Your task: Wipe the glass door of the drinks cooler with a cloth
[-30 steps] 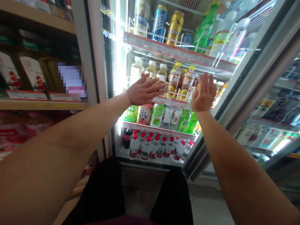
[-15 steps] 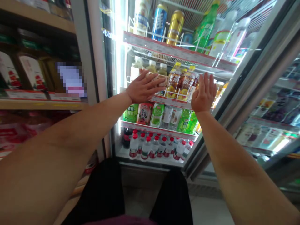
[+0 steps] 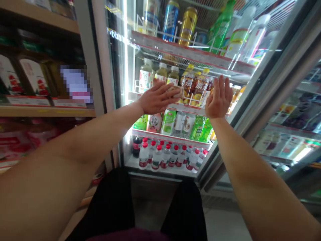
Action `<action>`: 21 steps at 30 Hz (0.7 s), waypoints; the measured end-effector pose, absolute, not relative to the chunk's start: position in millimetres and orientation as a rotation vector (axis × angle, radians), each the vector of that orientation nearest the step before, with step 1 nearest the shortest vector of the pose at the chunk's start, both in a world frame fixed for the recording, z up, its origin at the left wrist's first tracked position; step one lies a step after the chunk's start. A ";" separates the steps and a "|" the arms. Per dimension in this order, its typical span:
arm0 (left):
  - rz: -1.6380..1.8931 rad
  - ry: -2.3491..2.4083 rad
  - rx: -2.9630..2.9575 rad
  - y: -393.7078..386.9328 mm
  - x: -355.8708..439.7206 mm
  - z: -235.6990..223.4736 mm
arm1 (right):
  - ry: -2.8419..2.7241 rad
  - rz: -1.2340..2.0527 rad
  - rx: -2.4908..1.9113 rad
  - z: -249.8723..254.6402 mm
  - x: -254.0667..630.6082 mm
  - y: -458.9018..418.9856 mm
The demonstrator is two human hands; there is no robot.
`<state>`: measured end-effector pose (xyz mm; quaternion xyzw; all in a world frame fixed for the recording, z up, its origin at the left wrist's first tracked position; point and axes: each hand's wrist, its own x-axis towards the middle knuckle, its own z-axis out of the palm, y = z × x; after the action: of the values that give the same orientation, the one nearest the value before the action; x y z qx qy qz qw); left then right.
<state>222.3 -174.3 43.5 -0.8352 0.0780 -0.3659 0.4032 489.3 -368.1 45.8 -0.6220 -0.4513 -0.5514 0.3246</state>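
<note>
My left hand lies flat with its fingers stretched to the right, pressing a beige, crumpled cloth-like piece against the glass front of a drinks fridge. The fingers cover part of the piece. My right hand is raised at the right side of the glass, palm forward, fingers straight and close together, holding nothing. Behind the hands are iced-tea bottles with yellow caps and pale bottles with white caps. Below them is a row of green and red drinks.
The metal door frame runs slantwise on the right. Cans fill the top shelf, and several red-capped water bottles stand at the bottom. Shelves with large oil-coloured bottles are at the left. My legs are close to the fridge base.
My left hand has slid slightly right and down over the glass with the beige piece under its fingers. My right hand stays in nearly the same place.
</note>
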 end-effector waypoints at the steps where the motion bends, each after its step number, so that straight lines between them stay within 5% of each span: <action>1: -0.874 0.250 -2.097 -174.1 222.8 42.6 | -1.186 -1.443 -1.628 45.8 488.8 -368.3; 21: -1.063 0.239 -1.942 -170.7 226.2 48.3 | -1.171 -1.484 -1.586 44.4 491.9 -365.5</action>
<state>226.2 -170.7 48.3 -0.7824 0.0964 -0.4284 0.4415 491.9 -365.5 44.4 -0.6066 -0.4477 -0.5676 0.3307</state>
